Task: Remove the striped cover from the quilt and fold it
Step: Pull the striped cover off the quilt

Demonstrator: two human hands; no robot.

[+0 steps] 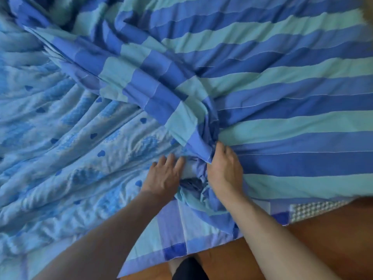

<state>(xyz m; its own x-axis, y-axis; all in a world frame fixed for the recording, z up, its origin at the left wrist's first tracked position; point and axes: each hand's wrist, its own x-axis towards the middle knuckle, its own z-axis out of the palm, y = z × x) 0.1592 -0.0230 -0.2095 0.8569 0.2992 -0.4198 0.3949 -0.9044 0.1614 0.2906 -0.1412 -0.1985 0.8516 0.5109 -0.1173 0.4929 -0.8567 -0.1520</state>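
Note:
The striped cover [272,102], in blue and turquoise bands, spreads over the right and top of the bed and bunches into a twisted ridge running down to the middle. The quilt [66,150], light blue with small dark hearts, lies bare on the left. My right hand [224,168] pinches a gathered fold of the striped cover near the bed's front edge. My left hand [164,174] rests flat, fingers spread, on the quilt right beside that bunch, pressing it down. A dark opening in the cover shows between my two hands.
The bed's front edge runs along the bottom right, with a checked sheet or mattress edge [314,209] showing under the cover. Brown wooden floor [333,239] lies below it. My foot in a dark sock [187,269] stands at the bottom centre.

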